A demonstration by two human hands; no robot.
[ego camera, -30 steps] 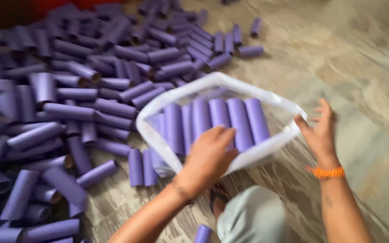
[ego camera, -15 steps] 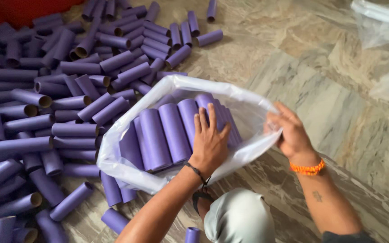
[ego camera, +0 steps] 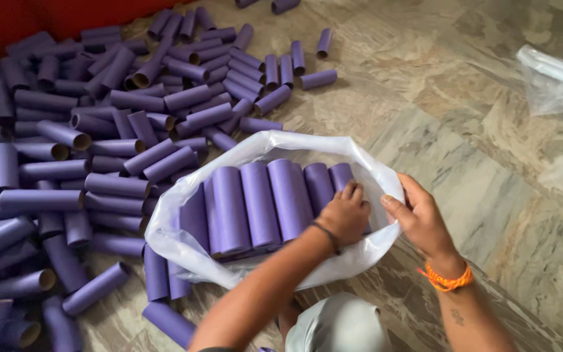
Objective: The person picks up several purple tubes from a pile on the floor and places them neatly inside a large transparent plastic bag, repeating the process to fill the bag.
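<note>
1. Pressing down inside the white plastic bag (ego camera: 184,244), the left hand (ego camera: 345,214) lies curled over the right end of a row of purple tubes (ego camera: 262,203). Fingers are bent onto the tube tops; whether they pinch one tube or only push on them, I cannot tell.
2. The right hand (ego camera: 419,218) grasps the bag's right rim, thumb inside, fingers outside, holding the mouth open. An orange thread band (ego camera: 449,278) sits on that wrist, a dark band on the left.
3. Risks, as judgement: the film is thin and slack, so a hard push on the row could drag the rim out of the right hand and let the mouth collapse over the tubes. The row lies side by side, touching; a shove from one end could ride one tube over its neighbour and break the neat layer. A tube edge could also stretch or tear the film at the bag's near edge.
4. Container: the bag lies open on the stone floor (ego camera: 490,163), holding about six tubes in one visible layer.
5. A loose heap of purple tubes (ego camera: 66,137) spreads over the floor's left side, reaching the bag's left edge.
6. Clear plastic bags (ego camera: 555,78) lie near the floor's right edge; contents unclear.
</note>
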